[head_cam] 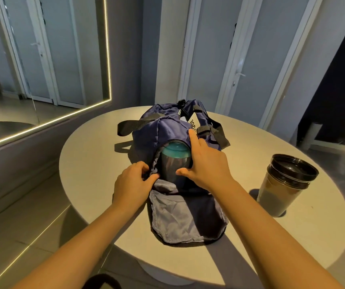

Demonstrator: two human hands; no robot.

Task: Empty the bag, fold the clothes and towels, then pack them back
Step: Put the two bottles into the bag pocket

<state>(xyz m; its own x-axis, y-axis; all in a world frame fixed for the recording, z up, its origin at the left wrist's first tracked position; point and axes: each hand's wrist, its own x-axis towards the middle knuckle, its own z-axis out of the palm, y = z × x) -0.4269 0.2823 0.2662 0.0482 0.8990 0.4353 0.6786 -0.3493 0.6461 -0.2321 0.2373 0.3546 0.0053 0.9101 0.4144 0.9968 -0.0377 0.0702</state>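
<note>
The bag (pixel 167 130) lies open on the table (pixel 83 163). The left hand (pixel 134 180) pinches its rim at 9 o'clock; the right hand (pixel 207 163) lies spread at 3 o'clock, thumb touching the bottle (pixel 174 161) inside.

bag (pixel 167 132): navy duffel with black straps, lay at centre frame, end facing the lower edge
flap (pixel 180 217): unzipped, folded down, grey lining up
bottle (pixel 174 161): teal lid, dark body, sat in the opening
</note>
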